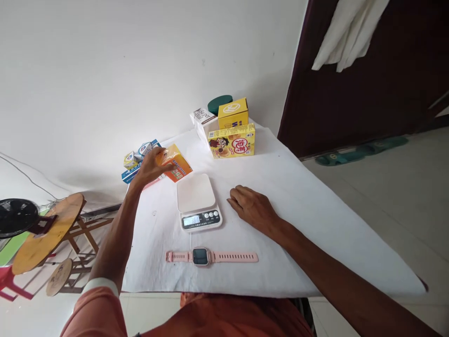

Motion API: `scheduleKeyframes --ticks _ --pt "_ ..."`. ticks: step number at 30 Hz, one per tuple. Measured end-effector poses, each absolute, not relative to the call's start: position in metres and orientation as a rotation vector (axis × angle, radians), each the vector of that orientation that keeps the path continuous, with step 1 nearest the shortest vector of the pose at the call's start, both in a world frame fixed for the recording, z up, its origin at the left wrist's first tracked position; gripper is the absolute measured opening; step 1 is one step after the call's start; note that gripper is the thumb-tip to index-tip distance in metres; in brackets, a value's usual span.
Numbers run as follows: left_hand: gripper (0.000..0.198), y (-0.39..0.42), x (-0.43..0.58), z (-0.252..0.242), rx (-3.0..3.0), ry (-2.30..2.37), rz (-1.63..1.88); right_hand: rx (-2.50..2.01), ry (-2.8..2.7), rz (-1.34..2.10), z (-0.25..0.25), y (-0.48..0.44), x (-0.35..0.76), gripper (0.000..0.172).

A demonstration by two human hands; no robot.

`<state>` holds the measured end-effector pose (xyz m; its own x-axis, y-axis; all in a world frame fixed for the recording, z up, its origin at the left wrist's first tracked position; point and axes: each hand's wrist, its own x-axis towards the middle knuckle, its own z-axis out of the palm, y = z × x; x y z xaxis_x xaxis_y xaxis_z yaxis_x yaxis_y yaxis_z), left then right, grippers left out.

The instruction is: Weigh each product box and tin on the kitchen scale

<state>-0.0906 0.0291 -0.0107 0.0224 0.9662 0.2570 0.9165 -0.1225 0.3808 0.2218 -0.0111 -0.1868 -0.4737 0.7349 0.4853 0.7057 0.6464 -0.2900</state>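
My left hand (152,167) is wrapped round an orange and yellow box (178,164), tilted behind the left part of the white kitchen scale (195,193). Whether the box touches the table is hard to tell. The scale's platform is bare, and its display (191,220) is lit with digits. To the right of the scale, my right hand (253,206) rests on the white table cover with its fingers curled in and nothing visible in them. A pink smartwatch (201,256) lies stretched flat in front of the scale.
At the back stand a yellow cookie box (232,141), another yellow box (233,113), a white carton (204,122) and a round green lid (220,103). Small boxes (143,152) sit on a blue box (129,174) at the left edge. A wall closes off the back.
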Motion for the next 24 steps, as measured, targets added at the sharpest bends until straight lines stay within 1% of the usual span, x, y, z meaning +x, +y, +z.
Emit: scheduleKeyframes --ticks 3,7,13,17,19,20,21,24 --pt "0.051 -0.008 -0.078 -0.009 2.266 1.87 0.701 -1.141 -2.288 0.103 -0.185 -0.012 0.222 0.019" --pt "0.055 -0.038 -0.059 -0.024 2.359 1.751 0.642 -1.161 -2.308 0.122 -0.185 -0.012 0.223 0.02" --pt "0.057 -0.04 -0.049 -0.039 2.375 1.716 0.556 -1.132 -2.305 0.127 -0.186 -0.012 0.223 0.022" --pt "0.068 -0.04 -0.052 -0.035 2.382 1.641 0.521 -1.103 -2.27 0.115 -0.188 -0.012 0.223 0.024" --pt "0.074 -0.049 -0.052 -0.033 2.364 1.64 0.635 -1.076 -2.269 0.116 -0.188 -0.013 0.224 0.026" --pt "0.074 -0.055 -0.053 -0.033 2.34 1.657 0.74 -1.06 -2.271 0.119 -0.188 -0.013 0.225 0.027" --pt "0.07 -0.063 -0.053 -0.034 2.299 1.684 0.874 -1.047 -2.273 0.122 -0.188 -0.013 0.225 0.027" --pt "0.05 -0.09 -0.055 -0.046 2.077 1.771 1.344 -1.033 -2.267 0.126 -0.189 -0.012 0.226 0.028"
